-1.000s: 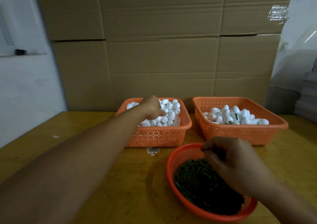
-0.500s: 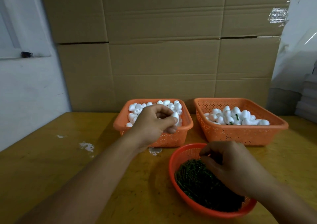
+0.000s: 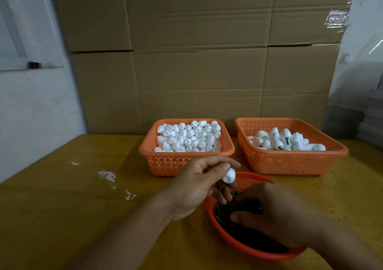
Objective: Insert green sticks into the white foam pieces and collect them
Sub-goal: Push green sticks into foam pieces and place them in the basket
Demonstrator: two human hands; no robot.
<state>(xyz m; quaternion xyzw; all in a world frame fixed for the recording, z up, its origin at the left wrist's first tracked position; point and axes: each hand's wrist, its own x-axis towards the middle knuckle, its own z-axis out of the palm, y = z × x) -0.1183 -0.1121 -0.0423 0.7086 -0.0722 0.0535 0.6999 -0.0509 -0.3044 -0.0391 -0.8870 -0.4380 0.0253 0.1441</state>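
Left hand: the left hand [image 3: 195, 183] is at centre frame, just above the near-left rim of the round basket; thumb and fingertips pinch a single white foam piece [image 3: 229, 176], the remaining fingers curled beneath it.
Held foam piece: egg-shaped, plain white, raised over the rim of the round basket; no stick seen in it.
Right hand: the right hand [image 3: 275, 215] is at lower right of centre, back of hand toward the camera, fingers curled down into the green sticks [image 3: 222, 212]; whether it grips a stick cannot be told, the fingertips being hidden.
Round basket: orange round basket [image 3: 238, 244], lower centre-right, holding a dark heap of green sticks; partly covered by both hands.
Left square basket: orange square basket [image 3: 165, 164], centre frame, filled to near the rim with plain foam pieces [image 3: 187, 138].
Right square basket: second orange basket [image 3: 290, 162], right of centre, holding a smaller pile of finished foam pieces [image 3: 287, 142], green stick ends visible on a few.
Table: yellow-brown table [image 3: 62, 207], with white scuff marks left of centre.
Backdrop: stacked cardboard boxes [image 3: 196, 52] directly behind the two square baskets.
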